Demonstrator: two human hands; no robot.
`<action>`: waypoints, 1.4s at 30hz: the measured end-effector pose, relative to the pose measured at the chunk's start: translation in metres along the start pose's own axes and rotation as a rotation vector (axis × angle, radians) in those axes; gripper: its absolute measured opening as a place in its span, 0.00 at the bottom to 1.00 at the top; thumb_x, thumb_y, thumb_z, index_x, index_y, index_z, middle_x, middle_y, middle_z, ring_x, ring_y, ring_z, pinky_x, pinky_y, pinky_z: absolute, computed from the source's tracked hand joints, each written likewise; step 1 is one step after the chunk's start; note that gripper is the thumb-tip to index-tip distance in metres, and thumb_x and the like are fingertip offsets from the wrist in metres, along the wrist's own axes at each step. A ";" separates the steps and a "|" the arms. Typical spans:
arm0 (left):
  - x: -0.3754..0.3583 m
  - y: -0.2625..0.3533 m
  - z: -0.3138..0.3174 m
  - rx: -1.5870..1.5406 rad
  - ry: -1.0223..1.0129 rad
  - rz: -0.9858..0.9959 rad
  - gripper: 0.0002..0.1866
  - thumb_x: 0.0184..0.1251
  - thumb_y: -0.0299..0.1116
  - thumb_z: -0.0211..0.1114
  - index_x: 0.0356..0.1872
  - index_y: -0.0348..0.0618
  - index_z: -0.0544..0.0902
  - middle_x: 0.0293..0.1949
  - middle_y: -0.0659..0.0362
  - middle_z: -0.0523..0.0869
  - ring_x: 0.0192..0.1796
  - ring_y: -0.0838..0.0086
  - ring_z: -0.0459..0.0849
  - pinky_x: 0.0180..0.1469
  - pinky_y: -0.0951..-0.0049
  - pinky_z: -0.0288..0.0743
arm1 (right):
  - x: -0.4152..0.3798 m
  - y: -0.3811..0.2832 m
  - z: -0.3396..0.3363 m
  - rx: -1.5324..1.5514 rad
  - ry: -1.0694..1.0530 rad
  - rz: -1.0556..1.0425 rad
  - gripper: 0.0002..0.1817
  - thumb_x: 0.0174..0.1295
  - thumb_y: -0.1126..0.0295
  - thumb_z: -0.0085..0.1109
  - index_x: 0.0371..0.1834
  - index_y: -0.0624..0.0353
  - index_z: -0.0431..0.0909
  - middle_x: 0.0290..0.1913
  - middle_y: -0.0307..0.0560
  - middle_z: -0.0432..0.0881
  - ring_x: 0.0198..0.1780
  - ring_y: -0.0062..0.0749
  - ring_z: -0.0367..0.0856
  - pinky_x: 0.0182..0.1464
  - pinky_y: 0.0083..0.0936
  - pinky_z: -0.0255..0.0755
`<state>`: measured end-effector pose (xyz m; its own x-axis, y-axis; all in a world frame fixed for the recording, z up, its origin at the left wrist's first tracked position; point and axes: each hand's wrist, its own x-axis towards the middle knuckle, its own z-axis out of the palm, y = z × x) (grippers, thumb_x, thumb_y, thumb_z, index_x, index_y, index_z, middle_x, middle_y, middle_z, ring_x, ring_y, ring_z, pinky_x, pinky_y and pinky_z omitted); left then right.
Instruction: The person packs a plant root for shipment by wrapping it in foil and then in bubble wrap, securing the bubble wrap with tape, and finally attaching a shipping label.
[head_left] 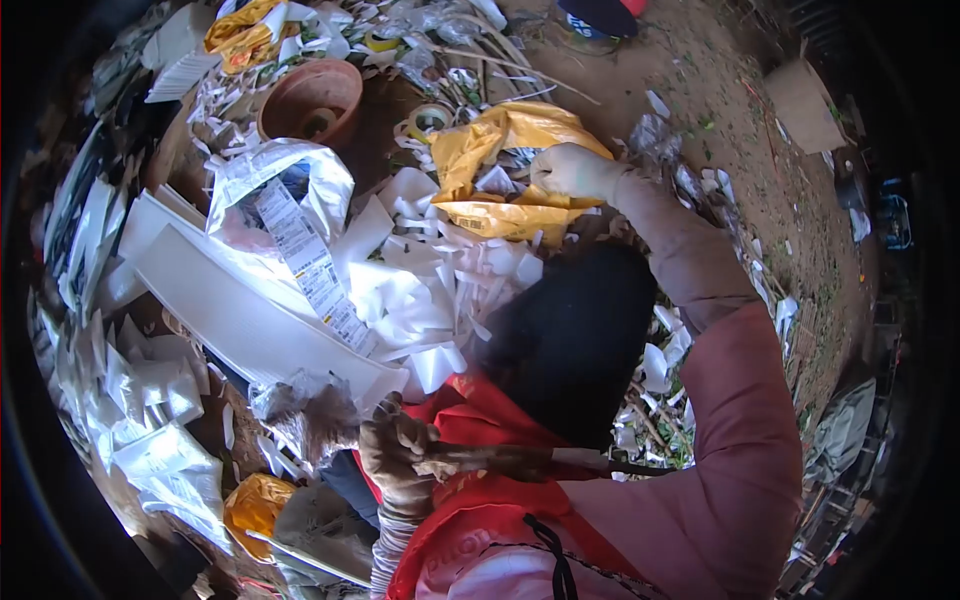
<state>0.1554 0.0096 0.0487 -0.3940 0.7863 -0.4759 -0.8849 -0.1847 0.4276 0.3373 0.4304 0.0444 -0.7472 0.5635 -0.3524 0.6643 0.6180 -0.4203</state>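
My left hand (393,442) is closed around a brown woody stem (500,460) held across my lap. A pale band wraps the stem towards its dark right end. At its left end, beside my hand, is a brownish bundle in clear plastic (305,415). My right hand (575,170) is closed at the mouth of a yellow plastic bag (500,215), which has white scraps inside. What its fingers grip, if anything, is hidden. Left of that bag, a white plastic bag with printed labels (300,250) lies over long white foam sheets (230,295).
A brown clay pot (312,100) stands at the back, near a roll of tape (430,120). Pale scraps (400,300) and clear plastic bags (165,470) lie about. A cardboard piece (805,105) rests at the far right on the soil (720,120).
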 end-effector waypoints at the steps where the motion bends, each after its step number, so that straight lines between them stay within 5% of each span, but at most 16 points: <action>1: 0.005 0.001 0.001 -0.064 -0.030 -0.001 0.21 0.73 0.40 0.51 0.56 0.33 0.73 0.19 0.62 0.68 0.21 0.74 0.68 0.34 0.64 0.74 | 0.022 0.003 0.004 -0.129 0.002 -0.008 0.08 0.56 0.70 0.57 0.34 0.63 0.79 0.30 0.43 0.83 0.33 0.35 0.80 0.40 0.32 0.72; 3: 0.015 0.003 -0.002 -0.025 0.001 -0.004 0.24 0.72 0.44 0.52 0.58 0.35 0.72 0.19 0.63 0.66 0.20 0.74 0.66 0.35 0.65 0.72 | 0.075 0.012 0.024 -0.458 -0.085 0.086 0.10 0.57 0.68 0.54 0.39 0.56 0.81 0.43 0.43 0.84 0.46 0.42 0.81 0.45 0.39 0.73; 7: 0.035 0.005 -0.003 -0.040 0.029 -0.015 0.23 0.72 0.44 0.53 0.58 0.37 0.72 0.18 0.63 0.66 0.20 0.74 0.66 0.35 0.64 0.72 | 0.131 0.028 0.064 -0.914 -0.097 0.110 0.15 0.64 0.63 0.46 0.51 0.43 0.77 0.62 0.39 0.72 0.63 0.32 0.68 0.56 0.47 0.65; 11: 0.046 0.003 -0.004 -0.076 0.038 -0.023 0.21 0.71 0.42 0.55 0.56 0.38 0.74 0.18 0.63 0.66 0.20 0.74 0.67 0.35 0.64 0.72 | 0.140 0.030 0.070 -0.941 -0.001 0.093 0.15 0.64 0.62 0.48 0.51 0.45 0.78 0.55 0.41 0.79 0.60 0.35 0.74 0.56 0.44 0.67; 13: 0.046 0.003 -0.002 -0.037 0.069 -0.047 0.20 0.70 0.43 0.57 0.55 0.38 0.75 0.18 0.63 0.67 0.20 0.74 0.67 0.35 0.64 0.72 | 0.140 0.033 0.064 -0.770 -0.177 0.158 0.14 0.64 0.62 0.49 0.51 0.47 0.78 0.51 0.45 0.82 0.56 0.39 0.78 0.54 0.42 0.70; 17: 0.043 -0.002 -0.005 -0.056 0.003 -0.080 0.16 0.67 0.45 0.57 0.30 0.41 0.75 0.24 0.59 0.75 0.28 0.67 0.76 0.42 0.59 0.75 | 0.116 0.042 0.059 -0.624 -0.191 0.188 0.18 0.65 0.57 0.50 0.51 0.56 0.74 0.45 0.54 0.83 0.48 0.47 0.83 0.49 0.42 0.75; 20: 0.032 -0.010 -0.014 0.023 -0.025 -0.045 0.15 0.65 0.44 0.57 0.28 0.42 0.75 0.25 0.57 0.76 0.29 0.67 0.76 0.43 0.58 0.76 | 0.088 0.035 0.042 -0.539 -0.023 0.272 0.20 0.61 0.56 0.55 0.49 0.58 0.74 0.42 0.55 0.84 0.45 0.49 0.83 0.47 0.42 0.75; 24: 0.020 -0.007 0.017 0.066 0.112 -0.072 0.18 0.60 0.43 0.60 0.44 0.38 0.77 0.31 0.57 0.77 0.33 0.66 0.77 0.45 0.60 0.74 | 0.035 0.003 -0.018 -0.389 0.259 0.341 0.17 0.56 0.57 0.61 0.40 0.60 0.77 0.38 0.57 0.83 0.44 0.53 0.82 0.46 0.43 0.74; 25: 0.029 -0.011 -0.001 -0.036 -0.206 -0.069 0.20 0.59 0.43 0.62 0.47 0.38 0.78 0.44 0.53 0.81 0.49 0.61 0.79 0.58 0.55 0.71 | 0.018 0.004 -0.026 -0.305 0.341 0.134 0.12 0.56 0.62 0.64 0.34 0.59 0.78 0.30 0.53 0.83 0.33 0.44 0.84 0.35 0.38 0.75; 26: 0.024 -0.020 -0.016 -0.074 -0.107 -0.025 0.22 0.57 0.41 0.63 0.49 0.38 0.78 0.55 0.52 0.79 0.62 0.61 0.73 0.68 0.52 0.61 | 0.005 0.002 -0.031 -0.201 0.237 0.057 0.10 0.57 0.63 0.64 0.34 0.59 0.79 0.27 0.50 0.82 0.30 0.38 0.82 0.31 0.34 0.73; 29: 0.021 -0.023 0.014 -0.011 -0.084 0.054 0.28 0.56 0.39 0.65 0.57 0.36 0.74 0.60 0.53 0.77 0.67 0.64 0.70 0.72 0.52 0.53 | -0.059 -0.085 -0.046 0.264 -0.009 0.061 0.07 0.59 0.68 0.62 0.38 0.57 0.81 0.21 0.39 0.76 0.20 0.20 0.75 0.22 0.20 0.66; 30: 0.018 -0.022 0.029 -0.021 -0.055 0.064 0.26 0.57 0.41 0.65 0.55 0.36 0.76 0.53 0.55 0.81 0.58 0.67 0.77 0.71 0.54 0.54 | -0.081 -0.130 -0.038 0.510 -0.034 0.233 0.09 0.60 0.70 0.61 0.43 0.57 0.81 0.20 0.34 0.73 0.18 0.13 0.70 0.20 0.15 0.62; 34: 0.005 -0.026 0.030 0.077 -0.077 0.032 0.21 0.59 0.44 0.65 0.45 0.38 0.81 0.31 0.61 0.82 0.29 0.77 0.77 0.38 0.76 0.73 | -0.113 -0.198 0.030 0.832 -0.103 -0.047 0.18 0.61 0.73 0.59 0.55 0.58 0.77 0.24 0.30 0.73 0.20 0.12 0.64 0.21 0.14 0.61; 36: -0.015 -0.018 0.029 0.412 -0.309 0.061 0.16 0.71 0.37 0.53 0.48 0.34 0.79 0.40 0.60 0.81 0.38 0.78 0.77 0.38 0.80 0.69 | -0.118 -0.223 0.055 0.890 -0.102 -0.102 0.09 0.60 0.72 0.60 0.41 0.63 0.76 0.24 0.28 0.71 0.24 0.12 0.67 0.25 0.15 0.63; 38: -0.019 -0.019 0.027 0.330 -0.283 0.052 0.14 0.72 0.33 0.52 0.46 0.34 0.79 0.40 0.60 0.81 0.36 0.76 0.78 0.38 0.76 0.72 | -0.124 -0.233 0.074 1.030 -0.032 -0.205 0.18 0.61 0.68 0.61 0.50 0.62 0.69 0.35 0.34 0.73 0.33 0.14 0.68 0.32 0.16 0.65; 42: -0.041 -0.010 0.049 0.519 -0.073 0.154 0.20 0.65 0.47 0.57 0.30 0.38 0.81 0.22 0.64 0.77 0.20 0.83 0.68 0.23 0.81 0.62 | -0.128 -0.240 0.134 0.942 0.290 -0.286 0.22 0.60 0.59 0.63 0.48 0.61 0.67 0.40 0.38 0.71 0.39 0.21 0.69 0.41 0.24 0.68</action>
<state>0.1925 0.0078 0.1020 -0.4747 0.8154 -0.3315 -0.5722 0.0003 0.8201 0.2709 0.1365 0.0778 -0.7589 0.6506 0.0270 0.0838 0.1388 -0.9868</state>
